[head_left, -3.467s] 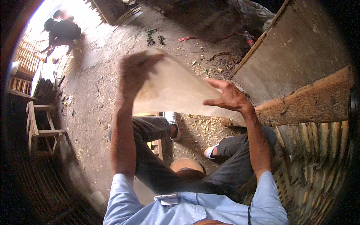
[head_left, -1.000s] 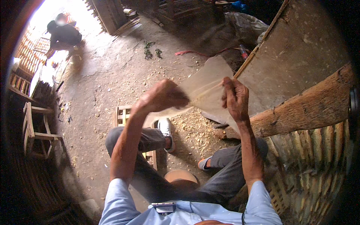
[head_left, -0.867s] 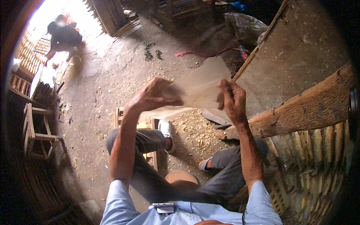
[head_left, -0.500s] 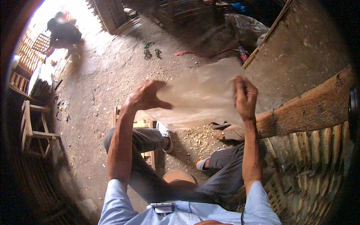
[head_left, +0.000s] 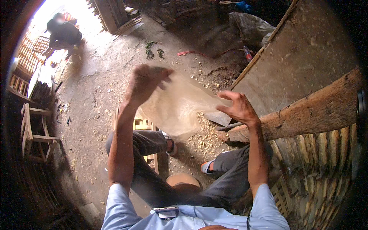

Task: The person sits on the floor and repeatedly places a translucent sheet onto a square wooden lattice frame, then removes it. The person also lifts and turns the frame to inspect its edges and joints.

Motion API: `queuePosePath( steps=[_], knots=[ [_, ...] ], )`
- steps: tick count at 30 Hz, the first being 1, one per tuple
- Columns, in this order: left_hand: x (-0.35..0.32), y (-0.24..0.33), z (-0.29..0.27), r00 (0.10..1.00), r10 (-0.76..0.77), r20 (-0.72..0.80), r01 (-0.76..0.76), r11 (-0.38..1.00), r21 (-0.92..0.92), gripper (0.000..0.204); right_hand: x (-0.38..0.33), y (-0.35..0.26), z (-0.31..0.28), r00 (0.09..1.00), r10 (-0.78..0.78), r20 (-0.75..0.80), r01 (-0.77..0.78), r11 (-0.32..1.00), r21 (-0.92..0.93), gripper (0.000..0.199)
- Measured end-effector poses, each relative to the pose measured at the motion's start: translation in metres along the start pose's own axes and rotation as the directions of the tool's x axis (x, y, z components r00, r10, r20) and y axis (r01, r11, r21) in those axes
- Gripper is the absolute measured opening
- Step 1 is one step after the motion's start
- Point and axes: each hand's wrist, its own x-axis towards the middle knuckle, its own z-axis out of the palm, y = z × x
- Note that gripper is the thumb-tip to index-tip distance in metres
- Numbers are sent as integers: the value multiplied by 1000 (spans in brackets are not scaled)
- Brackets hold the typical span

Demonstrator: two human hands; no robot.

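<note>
A thin, translucent whitish plastic sheet (head_left: 172, 109) hangs over my knees and the floor; whether it is a bag I cannot tell. My left hand (head_left: 147, 84), smeared by motion, has its fingers curled at the sheet's upper left edge. At the sheet's right corner, my right hand (head_left: 241, 107) has thumb and fingers apart, with no firm grip showing. Below that hand a flat grey blade (head_left: 219, 118) with a dark handle lies beside the end of a thick wooden beam (head_left: 306, 109).
Yellowish chips (head_left: 205, 140) litter the floor between my feet. A yellow wooden crate (head_left: 142, 124) stands by my left knee, and a small wooden stool (head_left: 40, 134) farther left. Upright wooden slats (head_left: 322, 165) line the right. Another person (head_left: 63, 34) crouches at the far left.
My left hand has moved up and away. My right hand has come left and its fingers have spread. The plastic sheet has swung down to the left, baring the blade.
</note>
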Motion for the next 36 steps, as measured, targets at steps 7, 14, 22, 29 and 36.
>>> queuePosePath(
  steps=[7,14,22,29,36],
  knots=[
    [-13,-12,-1,992,34,123,-23,996,-91,18,20,-26,15,991,-130,-9,130,988,81,33],
    [-5,-26,-60,869,214,-446,-10,908,418,48,11,3,-5,946,129,-298,104,749,654,20],
    [-22,9,53,864,419,279,-500,650,572,75,25,-50,30,958,-204,-202,272,870,412,25],
    [-12,5,17,975,218,40,-198,780,594,19,18,-4,57,995,-93,47,73,944,322,22],
    [-17,1,-31,960,235,-153,-181,936,302,16,20,-22,30,995,-101,12,98,983,158,39]
  ],
)
